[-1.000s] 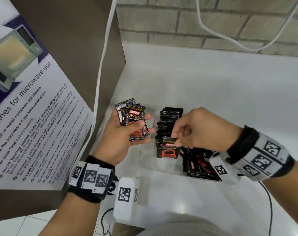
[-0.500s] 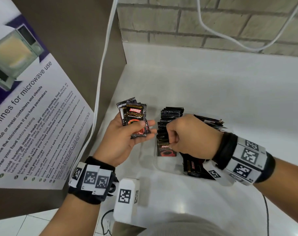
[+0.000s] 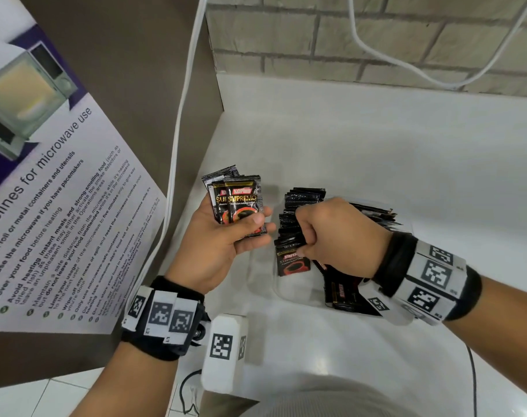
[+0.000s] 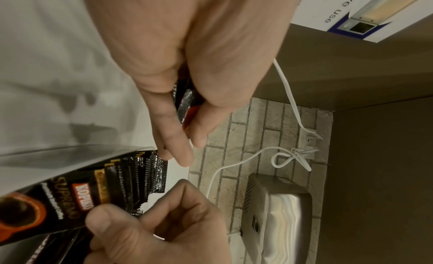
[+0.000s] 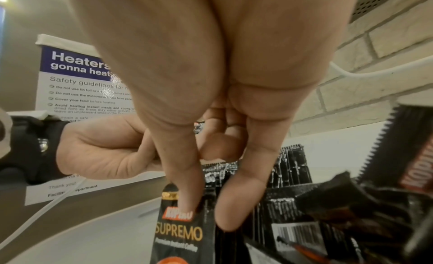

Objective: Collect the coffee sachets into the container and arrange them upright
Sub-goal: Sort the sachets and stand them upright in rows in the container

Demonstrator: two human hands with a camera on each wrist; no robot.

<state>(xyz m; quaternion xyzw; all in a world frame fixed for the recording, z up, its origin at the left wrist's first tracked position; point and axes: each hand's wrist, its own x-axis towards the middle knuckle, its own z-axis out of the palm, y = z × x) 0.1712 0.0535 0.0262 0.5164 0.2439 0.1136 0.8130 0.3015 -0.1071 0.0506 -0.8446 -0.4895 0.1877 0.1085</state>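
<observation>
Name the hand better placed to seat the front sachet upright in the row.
Right. The right hand already pinches the front sachet at the row's near end inside the container. The left hand is full, gripping a stack beside it.

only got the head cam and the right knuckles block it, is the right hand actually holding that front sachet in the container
observer: Yes. In the right wrist view the right hand pinches the front sachet at its top edge, one finger in front of it and one behind.
operator: ok and the loose ones on the right, all printed side out
observer: No. In the loose pile the barcode sachet shows its plain barcode side.
operator: poster heading is cut off for me, what does it say
observer: The poster is headed "Heaters gonna heat"; the right hand hides whatever follows.
</observation>
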